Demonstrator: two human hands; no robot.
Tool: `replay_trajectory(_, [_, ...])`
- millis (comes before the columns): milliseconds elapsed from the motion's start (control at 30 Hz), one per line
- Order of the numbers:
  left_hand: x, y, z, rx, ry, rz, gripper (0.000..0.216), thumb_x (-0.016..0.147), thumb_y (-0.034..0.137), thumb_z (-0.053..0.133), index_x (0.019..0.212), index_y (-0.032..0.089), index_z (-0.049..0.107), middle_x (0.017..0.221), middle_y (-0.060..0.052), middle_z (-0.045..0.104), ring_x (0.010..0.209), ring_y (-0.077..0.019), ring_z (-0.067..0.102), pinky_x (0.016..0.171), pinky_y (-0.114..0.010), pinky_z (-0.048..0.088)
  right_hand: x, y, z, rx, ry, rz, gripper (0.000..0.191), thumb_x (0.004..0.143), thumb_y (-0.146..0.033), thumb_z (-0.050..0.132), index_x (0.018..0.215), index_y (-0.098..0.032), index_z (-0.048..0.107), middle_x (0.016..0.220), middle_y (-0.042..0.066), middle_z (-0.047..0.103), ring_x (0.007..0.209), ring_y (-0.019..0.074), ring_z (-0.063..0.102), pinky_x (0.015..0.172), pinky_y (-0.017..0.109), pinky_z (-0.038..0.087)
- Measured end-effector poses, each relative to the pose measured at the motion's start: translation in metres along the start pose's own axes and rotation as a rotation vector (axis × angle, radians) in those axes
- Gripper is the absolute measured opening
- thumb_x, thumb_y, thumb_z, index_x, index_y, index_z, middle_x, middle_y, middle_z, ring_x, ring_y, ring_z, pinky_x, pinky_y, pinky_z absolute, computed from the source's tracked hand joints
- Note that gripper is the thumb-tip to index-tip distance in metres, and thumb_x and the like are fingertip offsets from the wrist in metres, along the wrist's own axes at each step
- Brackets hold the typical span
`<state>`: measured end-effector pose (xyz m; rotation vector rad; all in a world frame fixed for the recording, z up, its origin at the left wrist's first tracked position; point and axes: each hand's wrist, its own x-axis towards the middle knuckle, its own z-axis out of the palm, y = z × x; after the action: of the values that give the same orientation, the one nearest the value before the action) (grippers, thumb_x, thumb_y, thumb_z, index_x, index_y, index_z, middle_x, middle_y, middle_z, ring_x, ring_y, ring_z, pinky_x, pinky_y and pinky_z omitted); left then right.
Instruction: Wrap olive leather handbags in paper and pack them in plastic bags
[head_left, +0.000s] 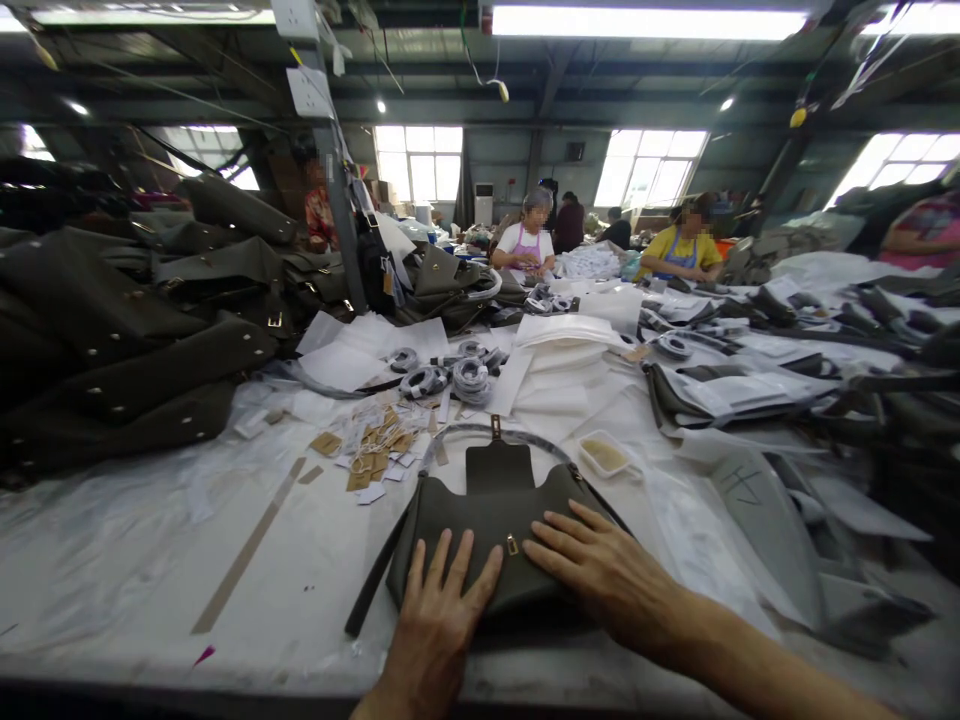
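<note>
A dark olive handbag (480, 505) lies on the table right in front of me, its flap (499, 468) folded back toward the far side. On the bag's lower left part rests my left hand (442, 590), fingers spread and flat. My right hand (600, 565) presses flat on the lower right part, fingers stretched toward the small gold clasp (512, 545). A wrapped handle (480, 430) arches behind the bag, and a dark strap (379, 570) trails off its left side. Neither hand grips anything.
Brown and white tags (379, 450) lie beyond the bag, left of a small white dish (604, 453). Behind are wrapped coiled straps (472, 380) and white paper sheets (562, 370). Olive bags pile up (112, 340) at left; wrapped bags (735, 390) lie right. Several people work farther back.
</note>
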<state>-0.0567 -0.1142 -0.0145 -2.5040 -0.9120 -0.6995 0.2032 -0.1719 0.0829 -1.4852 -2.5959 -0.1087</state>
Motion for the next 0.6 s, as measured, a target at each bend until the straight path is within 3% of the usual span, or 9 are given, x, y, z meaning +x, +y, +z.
replay_trajectory(133, [0.005,-0.007,-0.004,-0.006,0.021,0.014,0.062,0.089,0.021,0.050,0.148,0.036,0.038,0.142,-0.003,0.056,0.132,-0.0281,0.049,0.118,-0.049,0.020,-0.009,0.018,-0.009,0.077,-0.074,-0.054,0.060,0.079,-0.013,0.061,0.138,-0.020,0.054,0.139,0.011,0.059,0.128,0.0288,0.054,0.111,0.049,0.041])
replay_trajectory(233, [0.010,-0.007,-0.005,-0.014,0.063,0.077,0.055,0.092,0.043,0.052,0.146,0.037,0.041,0.139,-0.003,0.059,0.129,-0.0270,0.051,0.121,-0.051,0.010,-0.023,0.021,0.021,0.040,0.119,-0.090,0.055,0.089,-0.008,0.047,0.142,-0.023,0.051,0.138,0.007,0.060,0.129,0.0232,0.054,0.110,0.043,0.045])
replay_trajectory(333, [0.016,0.003,-0.004,-0.045,0.118,0.152,0.061,0.087,0.065,0.051,0.143,0.041,0.045,0.136,-0.004,0.061,0.127,-0.0294,0.054,0.120,-0.058,0.009,-0.035,0.018,0.050,0.028,0.312,-0.056,0.054,0.093,-0.011,0.041,0.145,-0.024,0.047,0.136,0.006,0.061,0.130,0.0222,0.053,0.106,0.041,0.049])
replay_trajectory(500, [0.023,0.031,0.007,0.007,0.219,0.225,0.054,0.091,0.046,0.060,0.143,0.043,0.044,0.124,-0.009,0.068,0.124,-0.0282,0.058,0.117,-0.062,0.019,-0.040,0.009,0.051,-0.068,0.272,-0.118,0.059,0.093,-0.035,0.051,0.146,-0.010,0.043,0.144,0.015,0.051,0.136,0.0286,0.045,0.108,0.045,0.046])
replay_trajectory(600, [0.022,0.040,0.014,0.005,0.263,0.157,0.050,0.093,0.042,0.058,0.141,0.045,0.045,0.119,-0.008,0.070,0.121,-0.0274,0.060,0.116,-0.063,0.022,-0.034,-0.001,0.058,-0.236,0.348,-0.106,0.049,0.095,-0.023,0.049,0.142,-0.008,0.048,0.140,0.015,0.055,0.133,0.0279,0.049,0.110,0.042,0.045])
